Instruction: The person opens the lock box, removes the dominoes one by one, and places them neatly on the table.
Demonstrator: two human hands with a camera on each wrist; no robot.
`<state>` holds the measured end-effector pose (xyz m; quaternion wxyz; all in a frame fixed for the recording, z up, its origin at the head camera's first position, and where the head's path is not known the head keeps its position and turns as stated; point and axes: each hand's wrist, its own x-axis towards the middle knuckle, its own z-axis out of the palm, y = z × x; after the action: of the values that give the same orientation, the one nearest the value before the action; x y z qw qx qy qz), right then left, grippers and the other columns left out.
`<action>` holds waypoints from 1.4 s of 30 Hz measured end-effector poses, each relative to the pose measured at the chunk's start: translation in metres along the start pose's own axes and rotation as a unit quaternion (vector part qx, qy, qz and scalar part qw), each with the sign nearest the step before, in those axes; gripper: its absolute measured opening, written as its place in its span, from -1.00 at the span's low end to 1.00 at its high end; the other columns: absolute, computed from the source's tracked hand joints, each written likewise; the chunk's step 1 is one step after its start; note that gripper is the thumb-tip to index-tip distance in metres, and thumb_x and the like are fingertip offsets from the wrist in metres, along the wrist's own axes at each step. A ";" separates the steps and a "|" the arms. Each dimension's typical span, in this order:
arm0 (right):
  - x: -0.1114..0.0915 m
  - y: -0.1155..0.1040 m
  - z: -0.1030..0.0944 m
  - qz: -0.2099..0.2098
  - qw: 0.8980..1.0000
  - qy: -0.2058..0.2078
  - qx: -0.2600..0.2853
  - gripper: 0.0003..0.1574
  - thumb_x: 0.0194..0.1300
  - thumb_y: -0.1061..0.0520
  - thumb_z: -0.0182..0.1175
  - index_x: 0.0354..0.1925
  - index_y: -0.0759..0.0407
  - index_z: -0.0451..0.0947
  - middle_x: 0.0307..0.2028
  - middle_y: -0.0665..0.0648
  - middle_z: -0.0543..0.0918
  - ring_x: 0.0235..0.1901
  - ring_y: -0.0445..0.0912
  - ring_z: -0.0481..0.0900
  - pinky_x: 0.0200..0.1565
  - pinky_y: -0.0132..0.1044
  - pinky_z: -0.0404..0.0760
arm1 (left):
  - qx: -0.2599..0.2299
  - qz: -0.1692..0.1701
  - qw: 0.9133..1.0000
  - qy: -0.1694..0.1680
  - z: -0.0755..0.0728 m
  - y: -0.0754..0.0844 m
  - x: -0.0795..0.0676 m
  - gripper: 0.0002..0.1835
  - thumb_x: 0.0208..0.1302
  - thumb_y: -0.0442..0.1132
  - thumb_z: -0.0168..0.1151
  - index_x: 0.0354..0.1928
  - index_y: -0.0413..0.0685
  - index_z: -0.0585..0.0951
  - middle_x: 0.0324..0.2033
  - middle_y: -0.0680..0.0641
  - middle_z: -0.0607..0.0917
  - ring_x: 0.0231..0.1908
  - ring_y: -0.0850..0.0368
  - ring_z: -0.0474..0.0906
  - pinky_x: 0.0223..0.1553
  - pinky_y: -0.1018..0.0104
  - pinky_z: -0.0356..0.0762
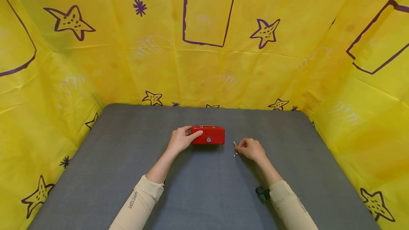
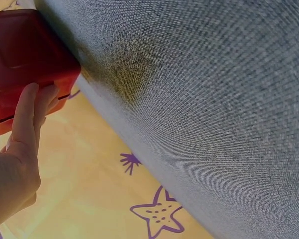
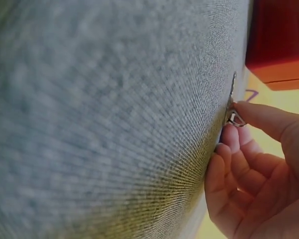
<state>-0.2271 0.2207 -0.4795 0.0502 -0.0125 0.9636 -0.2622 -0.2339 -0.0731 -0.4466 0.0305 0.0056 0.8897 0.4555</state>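
Observation:
A small red cash box (image 1: 217, 136) stands on the grey table, with a metal handle (image 1: 207, 126) on its lid and a round lock (image 1: 208, 139) on its front. My left hand (image 1: 181, 139) holds its left end, thumb across the front; in the left wrist view the fingers (image 2: 26, 114) lie against the red box (image 2: 32, 47). To the right of the box, my right hand (image 1: 252, 149) pinches small metal keys (image 1: 234, 143) low at the tabletop. In the right wrist view, the thumb and forefinger are at the keys (image 3: 232, 94), partly hiding them.
The grey cloth-covered table (image 1: 204, 194) has rounded far corners. Yellow curtains (image 1: 204, 74) with purple star drawings surround it at the back and both sides. A dark strapped device (image 1: 262, 193) sits by the right sleeve cuff.

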 end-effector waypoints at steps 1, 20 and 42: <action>0.000 0.001 0.000 -0.003 1.000 0.003 0.003 -0.78 0.17 -0.03 0.35 -0.47 0.05 0.59 -0.53 -0.03 0.55 -0.49 -0.10 0.45 -0.46 -0.24 0.38 | 0.000 0.000 1.000 0.000 0.000 0.000 0.000 -0.29 0.23 0.10 0.32 0.23 -0.31 0.50 0.07 -0.31 0.62 0.00 -0.15 0.61 -0.04 0.08 0.60; -0.005 -0.002 0.001 -0.035 0.991 0.066 0.107 -0.83 0.18 0.05 0.34 -0.41 0.11 0.62 -0.54 -0.03 0.64 -0.56 -0.16 0.48 -0.47 -0.29 0.44 | -0.006 -0.002 1.000 -0.001 -0.001 0.000 0.000 -0.27 0.22 0.11 0.32 0.25 -0.31 0.48 0.08 -0.31 0.61 0.01 -0.15 0.61 -0.06 0.08 0.62; -0.023 -0.042 -0.012 -0.031 0.970 0.118 0.210 -0.80 0.20 -0.02 0.37 -0.41 0.05 0.61 -0.41 -0.04 0.75 -0.38 -0.14 0.64 -0.33 -0.24 0.51 | -0.012 -0.003 1.000 0.000 0.000 0.000 0.000 -0.28 0.22 0.11 0.33 0.24 -0.30 0.49 0.08 -0.31 0.61 0.01 -0.15 0.62 -0.07 0.09 0.62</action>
<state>-0.2055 0.1916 -0.4462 -0.0709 -0.0004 0.8853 -0.4597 -0.2340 -0.0734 -0.4464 0.0319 0.0031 0.8842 0.4660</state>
